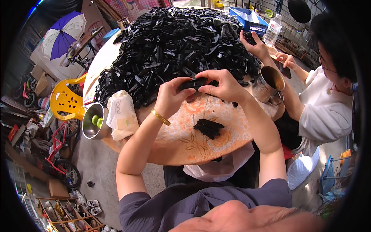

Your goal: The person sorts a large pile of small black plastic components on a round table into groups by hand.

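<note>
Above the near side of the round table, a black plastic piece [193, 84] is pinched between my two hands. Thumb and fingers of my left hand [172, 96] close on its left end, and a gold bangle circles that wrist. My right hand [223, 84] grips its right end. Just beyond them rises a large heap of similar black plastic pieces [170, 48]. A small bundle of black pieces [208, 128] lies nearer me on the orange flowered tablecloth [174, 141]. What exact part I hold is too dark to tell.
Left of my arm are a white soft packet [121, 116] and a metal bowl [88, 127] with green fruit. A steel mug [266, 86] stands at right. Beside it, a co-worker [324, 104] holds a black piece. A blue basket [251, 22] and clear bottle [273, 29] stand behind.
</note>
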A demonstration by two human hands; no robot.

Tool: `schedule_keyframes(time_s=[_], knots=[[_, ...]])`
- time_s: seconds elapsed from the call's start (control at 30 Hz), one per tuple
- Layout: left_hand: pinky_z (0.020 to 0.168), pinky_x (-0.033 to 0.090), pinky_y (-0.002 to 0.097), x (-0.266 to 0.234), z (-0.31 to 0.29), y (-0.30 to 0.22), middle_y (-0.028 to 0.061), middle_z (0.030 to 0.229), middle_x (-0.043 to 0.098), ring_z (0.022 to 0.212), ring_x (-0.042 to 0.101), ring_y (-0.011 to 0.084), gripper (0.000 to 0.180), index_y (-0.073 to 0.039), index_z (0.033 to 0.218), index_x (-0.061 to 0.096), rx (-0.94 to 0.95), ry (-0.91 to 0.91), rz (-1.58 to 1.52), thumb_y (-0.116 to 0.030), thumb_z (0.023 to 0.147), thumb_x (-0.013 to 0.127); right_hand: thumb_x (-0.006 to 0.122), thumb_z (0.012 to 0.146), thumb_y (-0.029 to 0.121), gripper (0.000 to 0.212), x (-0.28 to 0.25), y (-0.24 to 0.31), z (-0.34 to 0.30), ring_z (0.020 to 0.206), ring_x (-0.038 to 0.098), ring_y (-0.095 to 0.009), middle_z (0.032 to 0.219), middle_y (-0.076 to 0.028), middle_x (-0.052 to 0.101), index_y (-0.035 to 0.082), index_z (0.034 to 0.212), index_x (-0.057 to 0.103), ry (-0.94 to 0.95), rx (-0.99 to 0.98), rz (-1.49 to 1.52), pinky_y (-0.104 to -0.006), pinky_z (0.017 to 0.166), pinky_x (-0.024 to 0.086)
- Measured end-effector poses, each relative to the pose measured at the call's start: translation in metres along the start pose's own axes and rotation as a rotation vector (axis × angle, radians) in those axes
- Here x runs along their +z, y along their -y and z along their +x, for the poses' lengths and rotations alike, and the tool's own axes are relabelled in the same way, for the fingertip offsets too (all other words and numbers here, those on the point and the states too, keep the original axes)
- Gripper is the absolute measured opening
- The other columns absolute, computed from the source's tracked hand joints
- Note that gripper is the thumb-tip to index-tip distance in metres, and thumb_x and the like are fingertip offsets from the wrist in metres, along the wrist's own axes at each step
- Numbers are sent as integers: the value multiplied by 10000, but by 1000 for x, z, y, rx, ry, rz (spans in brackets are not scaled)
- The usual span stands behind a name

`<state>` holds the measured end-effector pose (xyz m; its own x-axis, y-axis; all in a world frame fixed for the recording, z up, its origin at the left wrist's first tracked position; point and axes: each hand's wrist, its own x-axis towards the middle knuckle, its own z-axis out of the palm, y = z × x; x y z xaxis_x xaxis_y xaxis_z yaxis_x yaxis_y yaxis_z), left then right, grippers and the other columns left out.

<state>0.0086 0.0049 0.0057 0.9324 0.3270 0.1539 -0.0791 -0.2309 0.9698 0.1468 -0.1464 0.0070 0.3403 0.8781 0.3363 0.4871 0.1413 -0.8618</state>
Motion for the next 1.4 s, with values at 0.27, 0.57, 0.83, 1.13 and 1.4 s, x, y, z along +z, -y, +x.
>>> schedule_keyframes(time_s=[0.27,0.57,0.83,1.13,1.4], knots=[[671,500,253,1,-4,5,78,825,669,749,618,107,267,9,1027,632,-13,236,89,-89,784,684,588,882,241,251,-11,-13,6,665,587,-72,770,-59,665,11,912,683,-28,105,321,-248,609,483],[654,498,320,18,-9,13,138,827,669,702,644,206,328,-15,904,673,-96,322,360,-327,805,668,653,697,289,235,14,-17,-2,731,641,-266,722,-108,649,61,736,688,11,112,-932,-358,687,514],[602,511,257,27,-4,27,102,797,644,696,637,142,509,5,1237,443,-106,-42,261,-161,814,672,644,765,203,221,17,-23,3,649,639,-169,704,-124,662,-8,823,674,20,398,-208,-287,613,509],[573,530,240,14,7,24,59,776,574,676,629,130,290,12,1117,485,-170,-157,-241,-39,849,582,561,713,37,235,6,-22,-1,838,586,-231,906,-61,567,115,899,682,-142,-164,-727,-342,733,498],[475,457,211,5,6,24,94,878,609,594,596,113,346,14,1157,452,-121,-85,-67,-39,847,595,666,682,57,221,16,-29,2,807,570,-190,849,-50,564,94,899,659,-96,-280,-991,-315,685,487]])
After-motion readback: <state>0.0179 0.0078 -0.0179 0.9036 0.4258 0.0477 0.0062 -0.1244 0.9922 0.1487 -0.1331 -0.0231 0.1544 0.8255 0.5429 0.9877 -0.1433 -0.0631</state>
